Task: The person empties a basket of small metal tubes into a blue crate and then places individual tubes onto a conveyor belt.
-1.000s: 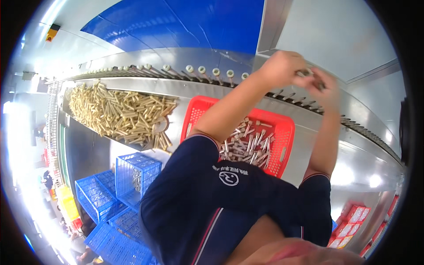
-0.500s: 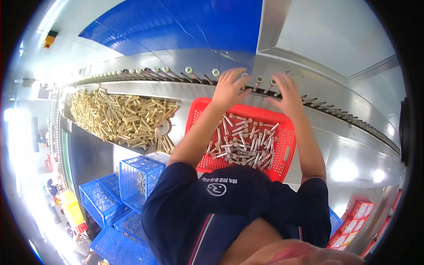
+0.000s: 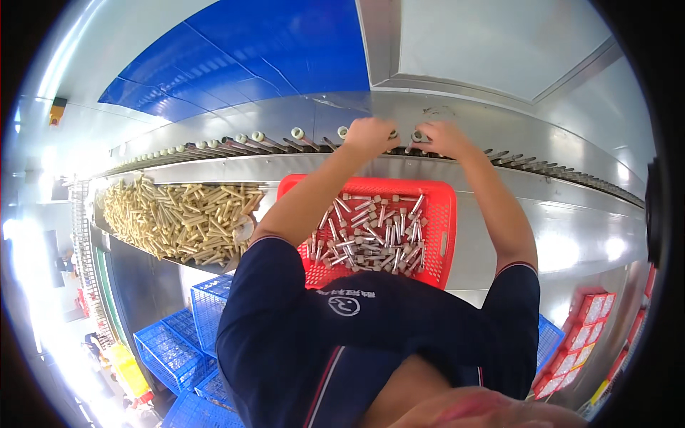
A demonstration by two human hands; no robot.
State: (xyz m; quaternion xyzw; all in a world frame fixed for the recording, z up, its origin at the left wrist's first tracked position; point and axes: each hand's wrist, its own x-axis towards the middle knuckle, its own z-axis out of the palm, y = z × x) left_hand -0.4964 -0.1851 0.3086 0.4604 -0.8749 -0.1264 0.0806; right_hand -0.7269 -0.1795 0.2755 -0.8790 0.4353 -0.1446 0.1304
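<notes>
Left hand [image 3: 372,138] curled, hold unclear; right hand [image 3: 446,140] pinches a capped rod [image 3: 419,135]! Gripping stage, seemingly; any pull should run straight

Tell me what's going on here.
A person has both hands at a long row of rods. The right hand has its fingers at a pale-capped piece; the left hand is beside it, its grip partly hidden. Below, a red basket holds loose metal-stemmed pieces. A heap of tan sticks lies left of the basket, with blue crates lower down.
</notes>
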